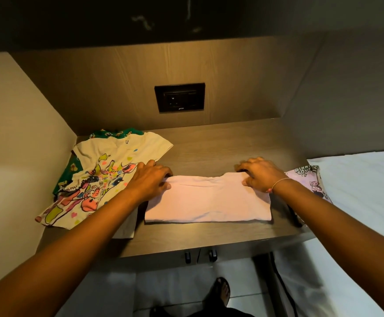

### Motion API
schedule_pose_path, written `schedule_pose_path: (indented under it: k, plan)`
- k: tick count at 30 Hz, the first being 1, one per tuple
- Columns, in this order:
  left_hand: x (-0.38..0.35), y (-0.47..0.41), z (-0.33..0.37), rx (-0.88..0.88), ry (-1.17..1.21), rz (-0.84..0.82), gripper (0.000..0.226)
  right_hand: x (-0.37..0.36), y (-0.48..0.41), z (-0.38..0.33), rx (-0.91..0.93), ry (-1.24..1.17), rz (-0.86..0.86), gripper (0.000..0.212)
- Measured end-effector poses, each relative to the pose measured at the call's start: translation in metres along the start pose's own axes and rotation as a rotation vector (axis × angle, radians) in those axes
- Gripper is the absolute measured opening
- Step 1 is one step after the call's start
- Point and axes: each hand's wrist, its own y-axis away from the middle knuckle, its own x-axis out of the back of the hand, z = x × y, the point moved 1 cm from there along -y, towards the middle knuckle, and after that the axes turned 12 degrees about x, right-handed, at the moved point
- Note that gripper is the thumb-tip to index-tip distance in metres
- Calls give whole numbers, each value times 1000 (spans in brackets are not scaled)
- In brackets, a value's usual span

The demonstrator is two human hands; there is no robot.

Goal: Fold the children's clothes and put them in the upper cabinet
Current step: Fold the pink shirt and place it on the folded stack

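Bed (pixel 358 202) on the right, white sheet, runs up against the wooden surface (pixel 220 143), which sits in a niche with a black socket plate (pixel 179 97) on the far wall. No upper cabinet in view; you'll have to look up for it later.

On the surface, left side: printed cream shirt (pixel 90 179) spread flat, unfolded, lying over a green patterned garment (pixel 115 133) that pokes out at the far left corner. Right edge: a lilac printed garment (pixel 307 179), half on the surface, half toward the bed, partly hidden by your right forearm.

Centre near: the pink garment (pixel 209 200), already doubled into a wide flat band. Your left hand (pixel 151 179) pinches its far left corner, grip narrow and closed on cloth. Your right hand (pixel 263 175) pinches the far right corner the same way, fingers curled over the fold edge.

Judged step: mid-fold on the pink piece, two or three garments not yet done.

Risks:
- Your left wrist rests on the cream shirt; dragging the pink fold will likely rumple it.
- Uneven pull between hands would skew the fold and let the layers slide apart.
- The lilac piece sits at the edge; your right forearm could push it off toward the bed.
- Thin cloth, loose pinch: the top layer may slip free.
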Motion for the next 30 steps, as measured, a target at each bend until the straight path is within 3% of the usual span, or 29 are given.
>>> schedule_pose_path:
  k: [5,10,14,18,21,25,29,30]
  plan:
    - [10,-6,4,33,-31,-83,27,7,-9,-1,-98,-158,-95,28]
    - [15,-2,0,49,93,-47,25,8,-5,-3,-80,-219,-30,15]
    - [24,10,-7,33,207,21,23,9,8,-7,-78,-241,40,21]
    - [32,35,-15,-207,130,278,21,2,34,-17,55,23,268,23]
    - [25,60,-14,-318,63,283,25,-10,56,-30,103,107,319,24]
    - [11,83,-14,-229,-137,37,35,-21,78,-38,136,121,134,29]
    - [13,109,13,-115,-18,181,55,-22,88,-40,213,55,239,52]
    - [11,114,29,-76,32,145,63,-25,87,-42,245,49,211,60]
